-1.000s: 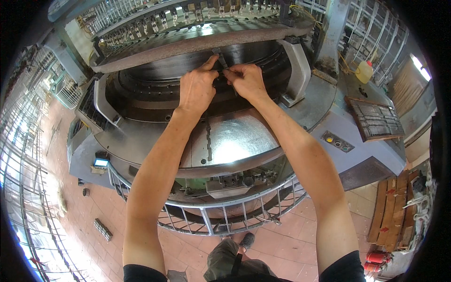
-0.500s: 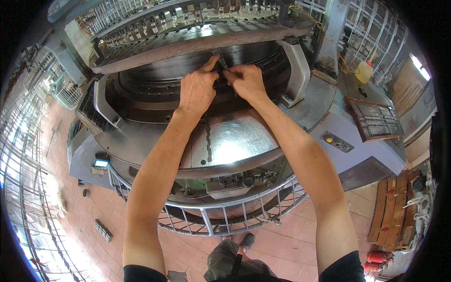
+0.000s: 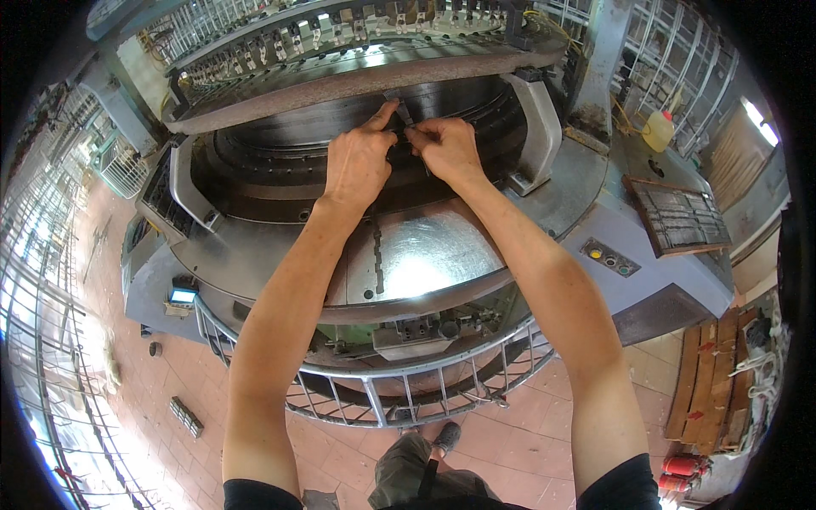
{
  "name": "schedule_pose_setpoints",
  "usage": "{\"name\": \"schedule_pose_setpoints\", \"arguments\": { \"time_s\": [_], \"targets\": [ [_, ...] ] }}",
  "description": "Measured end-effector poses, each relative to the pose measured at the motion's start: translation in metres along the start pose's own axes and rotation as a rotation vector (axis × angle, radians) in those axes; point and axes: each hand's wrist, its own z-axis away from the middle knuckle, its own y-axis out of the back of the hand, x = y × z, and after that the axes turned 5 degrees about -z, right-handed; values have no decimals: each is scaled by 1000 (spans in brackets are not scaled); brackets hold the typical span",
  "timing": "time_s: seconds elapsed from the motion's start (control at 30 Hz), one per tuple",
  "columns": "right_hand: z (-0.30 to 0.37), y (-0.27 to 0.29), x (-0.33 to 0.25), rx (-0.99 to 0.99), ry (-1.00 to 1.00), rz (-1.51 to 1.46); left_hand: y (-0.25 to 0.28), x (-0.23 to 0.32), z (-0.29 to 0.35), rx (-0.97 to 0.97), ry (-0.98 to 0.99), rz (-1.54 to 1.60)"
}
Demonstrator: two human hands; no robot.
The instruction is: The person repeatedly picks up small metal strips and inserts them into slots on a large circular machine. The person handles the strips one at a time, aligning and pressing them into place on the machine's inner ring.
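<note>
Both my hands reach into the round bed of a large circular knitting machine [image 3: 263,183]. A slim grey metal strip [image 3: 403,110] stands tilted at the inner wall of the bed. The thumb and fingers of my right hand [image 3: 448,149] are closed on its lower part. My left hand [image 3: 360,161] is just to the left, its index finger stretched to the strip's upper end and its other fingers curled. What those curled fingers hold, if anything, is hidden. Below the hands lies the machine's shiny metal rim plate [image 3: 442,242], with a dark jagged slot in it.
A thick metal ring [image 3: 340,85] hangs just above my hands, carried by grey brackets [image 3: 535,136]. A curved guard rail [image 3: 370,399] runs before my legs. At right are a tray of thin metal parts [image 3: 677,217], a control button panel [image 3: 610,257] and a yellowish bottle [image 3: 657,132].
My hands stay in nearly the same place at the metal strip, with only a very slight shift. Nothing else has visibly moved.
</note>
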Motion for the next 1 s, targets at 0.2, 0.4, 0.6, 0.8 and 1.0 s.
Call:
{"name": "schedule_pose_setpoints", "arguments": {
  "time_s": [0.2, 0.4, 0.6, 0.8, 1.0],
  "targets": [
    [0, 0, -1, 12, -6, 21, 0, 0, 0, -6, -21, 5],
    [-1, -1, 0, 9, -32, 8, -1, -1, 0, -10, -20, 5],
    [-1, -1, 0, 13, -38, 7, -1, 0, 0, -26, -8, -8],
    [0, 1, -2, 1, -24, 32, 0, 1, 0, -20, -12, 5],
    [1, 2, -4, 5, -73, -28, 0, 0, 0, -17, -28, 2]
  ]
}}
